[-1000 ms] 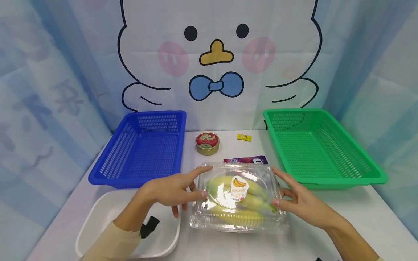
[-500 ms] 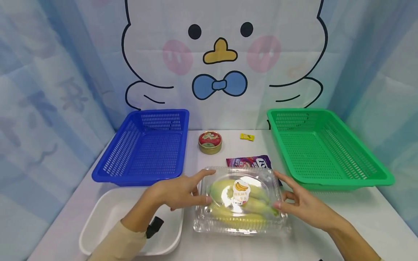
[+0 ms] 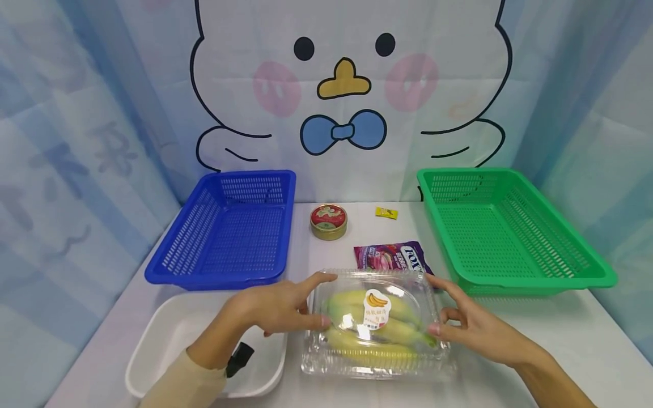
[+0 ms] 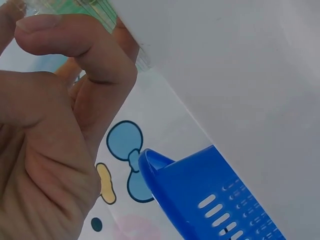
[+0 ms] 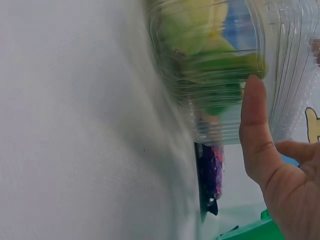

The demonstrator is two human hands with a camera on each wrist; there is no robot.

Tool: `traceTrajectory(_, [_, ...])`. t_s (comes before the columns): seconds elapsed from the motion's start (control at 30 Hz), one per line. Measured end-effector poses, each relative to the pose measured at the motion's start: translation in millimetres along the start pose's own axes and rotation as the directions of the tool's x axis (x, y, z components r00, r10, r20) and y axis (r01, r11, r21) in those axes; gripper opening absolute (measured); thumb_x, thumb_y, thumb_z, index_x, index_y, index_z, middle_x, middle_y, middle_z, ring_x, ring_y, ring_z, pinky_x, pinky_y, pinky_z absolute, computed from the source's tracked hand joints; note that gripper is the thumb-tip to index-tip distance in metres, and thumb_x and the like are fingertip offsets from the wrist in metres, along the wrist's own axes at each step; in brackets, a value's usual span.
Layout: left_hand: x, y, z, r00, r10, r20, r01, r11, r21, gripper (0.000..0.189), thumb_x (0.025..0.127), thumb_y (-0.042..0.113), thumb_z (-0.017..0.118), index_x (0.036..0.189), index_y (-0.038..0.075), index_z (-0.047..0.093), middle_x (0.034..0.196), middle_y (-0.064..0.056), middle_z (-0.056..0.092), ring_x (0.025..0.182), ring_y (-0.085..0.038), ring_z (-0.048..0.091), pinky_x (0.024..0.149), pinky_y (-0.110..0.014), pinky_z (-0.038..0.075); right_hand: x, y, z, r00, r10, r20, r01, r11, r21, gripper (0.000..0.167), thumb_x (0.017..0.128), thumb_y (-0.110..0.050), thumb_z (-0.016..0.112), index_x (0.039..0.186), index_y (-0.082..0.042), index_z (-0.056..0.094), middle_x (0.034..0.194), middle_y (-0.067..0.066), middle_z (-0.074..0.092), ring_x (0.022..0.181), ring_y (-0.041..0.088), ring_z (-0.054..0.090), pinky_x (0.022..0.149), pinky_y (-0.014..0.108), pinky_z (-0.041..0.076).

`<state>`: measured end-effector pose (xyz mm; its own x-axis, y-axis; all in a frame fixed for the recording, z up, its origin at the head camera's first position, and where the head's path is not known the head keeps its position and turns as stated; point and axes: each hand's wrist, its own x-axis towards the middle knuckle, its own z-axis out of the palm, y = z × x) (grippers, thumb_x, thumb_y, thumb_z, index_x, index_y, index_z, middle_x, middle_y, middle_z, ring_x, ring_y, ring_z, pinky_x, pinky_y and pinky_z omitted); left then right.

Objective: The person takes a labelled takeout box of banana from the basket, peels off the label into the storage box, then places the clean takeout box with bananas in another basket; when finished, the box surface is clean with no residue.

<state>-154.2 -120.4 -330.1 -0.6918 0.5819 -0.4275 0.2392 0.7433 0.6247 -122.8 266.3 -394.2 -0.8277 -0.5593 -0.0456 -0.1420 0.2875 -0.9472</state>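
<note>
Head, hands: the left hand (image 3: 280, 309) and right hand (image 3: 476, 328) grip opposite sides of the clear container, thumbs on its near parts, forefingers by its far corners.
Head, clear container (image 3: 380, 335): lower centre of the frame, bananas (image 3: 403, 330) inside under the lid; whether its base touches the surface (image 3: 484, 391) I cannot tell.
Head, surroundings: blue basket (image 3: 214, 279) left, green basket (image 3: 535, 286) right, white tray (image 3: 165, 334) lower left; purple packet (image 3: 393, 256), tin (image 3: 329, 222) and yellow sweet (image 3: 386, 213) around the centre.
Head, progress: both hands have their hold, I judge; release is left, the container being outside baskets and tray.
Left wrist, container: its edge shows upper left, behind bent fingers; their contact is partly hidden.
Right wrist, container: across the top right, one digit laid along its side; the purple packet shows below.
</note>
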Motion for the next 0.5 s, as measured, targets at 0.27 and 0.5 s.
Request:
traceTrajectory(0.27, [-1.1, 2.1, 3.5, 0.996, 0.023, -0.082, -0.011, 0.99, 0.143, 0.076, 0.096, 0.057, 0.065, 0.16, 0.039, 0.028, 0.095, 0.003, 0.07, 0.072, -0.014, 0.064, 0.06, -0.033, 0.055, 2.8, 3.6, 0.9, 1.0, -0.004, 0.013, 0.006, 0.992, -0.129, 0.086, 0.105, -0.011, 0.058, 0.166, -0.029, 0.0, 0.17, 0.019, -0.005, 0.125, 0.056, 0.053, 0.091, 0.051, 0.056])
traceTrajectory(0.5, [-0.9, 5.6, 1.4, 0.991, 0.028, -0.131, 0.008, 0.963, 0.268, 0.076, 0.095, 0.06, 0.065, 0.16, 0.037, 0.033, 0.114, -0.002, 0.065, 0.102, -0.015, 0.063, 0.085, -0.04, 0.055, 4.6, 6.1, 0.1, 0.999, -0.049, 0.016, 0.051, 0.991, -0.122, 0.086, 0.104, -0.008, 0.058, 0.166, -0.027, 0.001, 0.169, 0.014, -0.005, 0.1, 0.02, 0.065, 0.076, 0.032, 0.055])
